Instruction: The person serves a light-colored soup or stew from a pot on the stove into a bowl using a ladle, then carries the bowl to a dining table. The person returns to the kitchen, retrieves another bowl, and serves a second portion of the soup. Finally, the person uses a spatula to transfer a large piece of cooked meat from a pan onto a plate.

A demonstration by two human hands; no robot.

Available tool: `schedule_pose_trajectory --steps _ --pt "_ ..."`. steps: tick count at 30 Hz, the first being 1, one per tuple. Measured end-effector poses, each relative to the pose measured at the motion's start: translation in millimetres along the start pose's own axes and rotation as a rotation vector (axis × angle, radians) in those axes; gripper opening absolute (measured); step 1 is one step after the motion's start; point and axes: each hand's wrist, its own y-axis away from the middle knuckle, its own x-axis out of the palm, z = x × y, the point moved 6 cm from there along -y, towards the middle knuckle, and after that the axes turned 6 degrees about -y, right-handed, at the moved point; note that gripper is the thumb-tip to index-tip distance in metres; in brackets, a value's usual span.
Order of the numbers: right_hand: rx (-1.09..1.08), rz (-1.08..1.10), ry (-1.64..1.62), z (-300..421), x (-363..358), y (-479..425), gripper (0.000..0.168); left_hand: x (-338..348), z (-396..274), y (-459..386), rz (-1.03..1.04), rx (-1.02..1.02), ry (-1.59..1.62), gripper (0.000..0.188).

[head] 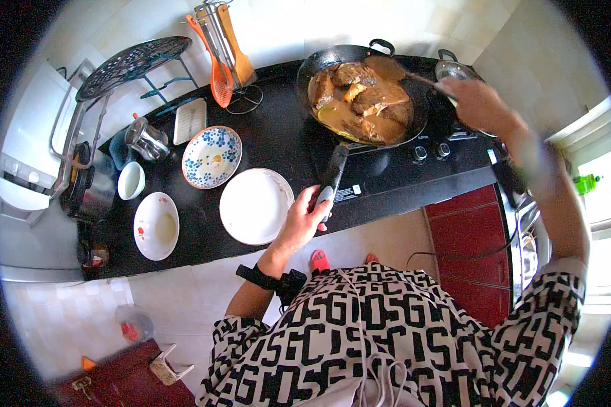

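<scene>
A dark wok (305, 63) sits on the gas hob, with large browned pieces of meat (382, 96) lying in a brown sauce (336, 119). My left hand (305, 216) grips the wok's long black handle (337, 163), the thumb along its top. At the wok's right side my right hand (481, 102) holds a spatula (421, 78) by its handle. The spatula's brown head rests among the meat at the far right, partly covered with sauce. My right forearm is blurred.
Left of the wok stand a white plate (257, 206), a blue-flowered plate (228, 156), an oval bowl (150, 239) and a small white bowl (131, 181). Behind them are a utensil rack (244, 104) with an orange slotted spoon (221, 84). A lidded pan (453, 68) stands at the right.
</scene>
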Motion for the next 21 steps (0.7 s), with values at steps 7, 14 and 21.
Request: schedule_pose_trajectory --steps 7,14,21 --pt "0.242 -0.043 -0.045 40 81 43 0.060 -3 5 0 0.030 0.002 -0.009 0.045" --pt "0.226 -0.288 -0.395 34 165 73 0.055 -2 -2 5 0.019 0.005 -0.006 0.043" --pt "0.347 -0.149 -0.768 11 150 81 0.059 -4 3 0 0.068 0.014 -0.090 0.039"
